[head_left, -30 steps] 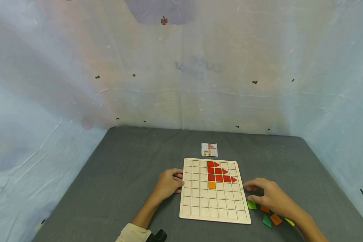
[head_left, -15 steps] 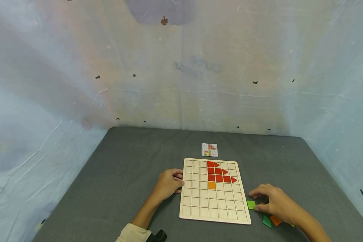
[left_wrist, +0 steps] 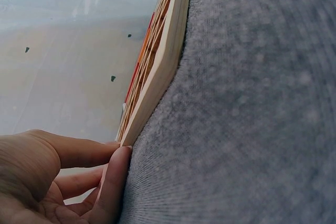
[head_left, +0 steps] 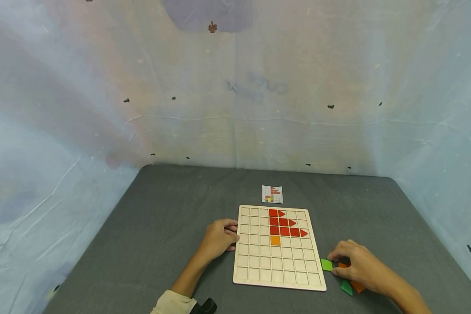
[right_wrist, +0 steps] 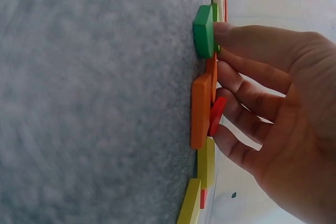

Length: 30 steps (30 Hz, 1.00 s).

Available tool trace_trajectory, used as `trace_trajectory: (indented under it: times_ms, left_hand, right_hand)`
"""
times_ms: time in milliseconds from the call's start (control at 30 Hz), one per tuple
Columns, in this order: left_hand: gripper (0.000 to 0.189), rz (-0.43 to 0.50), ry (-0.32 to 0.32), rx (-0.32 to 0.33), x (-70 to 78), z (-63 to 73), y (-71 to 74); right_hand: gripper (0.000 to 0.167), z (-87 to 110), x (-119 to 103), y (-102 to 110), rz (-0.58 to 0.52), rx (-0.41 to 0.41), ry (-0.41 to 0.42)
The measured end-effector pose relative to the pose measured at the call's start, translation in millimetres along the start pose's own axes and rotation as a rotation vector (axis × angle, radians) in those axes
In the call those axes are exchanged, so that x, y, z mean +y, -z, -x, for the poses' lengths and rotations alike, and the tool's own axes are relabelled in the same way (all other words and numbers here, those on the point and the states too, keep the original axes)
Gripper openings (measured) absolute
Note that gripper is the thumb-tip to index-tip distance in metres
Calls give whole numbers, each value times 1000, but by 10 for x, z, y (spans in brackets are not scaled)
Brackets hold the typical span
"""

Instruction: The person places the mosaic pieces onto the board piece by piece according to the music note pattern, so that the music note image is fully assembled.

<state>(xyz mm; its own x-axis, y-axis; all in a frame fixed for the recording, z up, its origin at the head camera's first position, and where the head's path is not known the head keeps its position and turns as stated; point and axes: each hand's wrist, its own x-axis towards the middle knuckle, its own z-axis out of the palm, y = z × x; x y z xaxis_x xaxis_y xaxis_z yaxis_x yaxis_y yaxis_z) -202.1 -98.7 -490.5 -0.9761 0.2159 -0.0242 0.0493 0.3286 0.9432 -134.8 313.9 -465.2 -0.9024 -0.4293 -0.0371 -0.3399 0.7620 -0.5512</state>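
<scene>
A pale wooden grid board [head_left: 255,261] lies on the table, with several red tiles [head_left: 284,222] and an orange square tile [head_left: 275,240] set in its cells. My left hand [head_left: 216,237] holds the board's left edge; in the left wrist view its thumb and forefinger pinch the rim. Beside the board's right edge, my right hand [head_left: 357,264] has thumb and forefinger at the right corners of a light green square tile [head_left: 327,264]. A dark green tile [right_wrist: 203,32], an orange tile [right_wrist: 200,111] and a red piece [right_wrist: 217,116] lie close by its fingers.
A small printed card [head_left: 272,194] with a coloured grid picture lies beyond the board. Several loose pieces, among them a yellow tile [right_wrist: 206,163], lie around and below the right hand. A pale draped cloth [head_left: 235,144] rises behind the grey table [head_left: 188,192].
My right hand has drawn back right and slightly toward me, from above the light green tile to its right edge, and that tile has turned slightly. The left hand and board stay put.
</scene>
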Motion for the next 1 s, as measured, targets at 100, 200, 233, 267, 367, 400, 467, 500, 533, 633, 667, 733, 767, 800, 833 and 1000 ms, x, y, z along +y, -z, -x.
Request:
trace_trajectory:
  times_ms: [100,200,233,267,367,400,467,500,533,633,667,733,767,800,833,1000]
  left_hand:
    - [42,-6,4,2,-1,-3,-2]
    - [42,-7,0,2,-5,-4,-3]
    - [42,-8,-2,2,-8,-4,-3]
    - [42,-7,1,2,-4,-3,-3]
    - [42,-9,-5,7,-6,-4,-5]
    - [42,-9,-1,10,-7,-5,-7]
    - [42,-7,-5,13,-11,-7,-8]
    - [42,-7,-6,15,-15,-10,-9]
    - [42,-7,-6,15,-15,-9,-10]
    - [42,-11,-3,14,-17,-9,-8]
    - [42,-12,-3,12,-15,-8,-7]
    - [42,-11,0,13,-13,-6,-8]
    - [42,-10,1,13,-13,-7,-6]
    - [42,-9,0,13,-15,-7,-6]
    - [42,-7,6,14,-11,-6,-7]
    - [42,-8,2,15,-7,1,-6]
  right_hand:
    - [22,-2,-10,-2,24,6,8]
    - [21,-2,-15,-5,44,14,22]
    - [21,-1,-16,-5,46,17,25]
    - [21,1,-16,-6,49,18,25]
    - [22,7,-11,-5,54,18,9]
    - [22,9,-8,-5,54,19,1]
    - [22,10,-5,-3,49,25,-11]
    - [22,8,-5,-1,44,29,-15]
    - [22,8,-7,1,41,34,-9]
    - [21,-8,-23,18,33,46,-9]
    - [22,-14,-30,25,34,47,-12]
    - [23,-28,-49,38,36,47,-17]
    - [24,-37,-59,44,33,48,-27]
    - [25,-45,-71,48,29,47,-30]
    - [26,-54,-82,52,27,49,-31]
    - [26,-107,-145,58,26,76,-22]
